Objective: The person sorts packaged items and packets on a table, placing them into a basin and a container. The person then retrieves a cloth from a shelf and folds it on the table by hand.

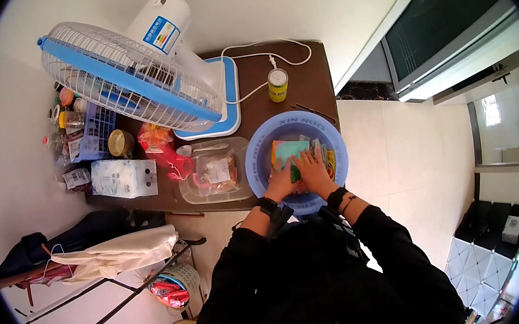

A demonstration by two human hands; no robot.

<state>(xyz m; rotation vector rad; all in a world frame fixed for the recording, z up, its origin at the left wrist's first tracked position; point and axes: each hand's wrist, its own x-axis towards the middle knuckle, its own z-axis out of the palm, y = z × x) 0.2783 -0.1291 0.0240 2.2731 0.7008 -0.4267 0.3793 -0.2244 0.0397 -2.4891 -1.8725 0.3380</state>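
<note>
A blue plastic basin [257, 138] marked "XIN NUO" stands at the table's right end, with both my hands inside it. My left hand [281, 182] rests at the left of the contents, fingers stretched forward against a teal and orange packet [290, 150]. Beside it, my right hand [313, 172] lies over the contents with its fingers apart. A small dark green piece [295, 172] shows between the two hands; its kind is unclear. Several colourful packets [330, 161] sit at the right inside the basin. My hands partly cover what lies beneath.
Left of the basin is a clear plastic container [196, 196] with a packet inside. Behind stand a blue-and-white fan [130, 74] and a yellow can [278, 85]. A tissue pack [123, 178] and a purple basket [97, 131] are farther left. A clothes rack [105, 286] stands lower left.
</note>
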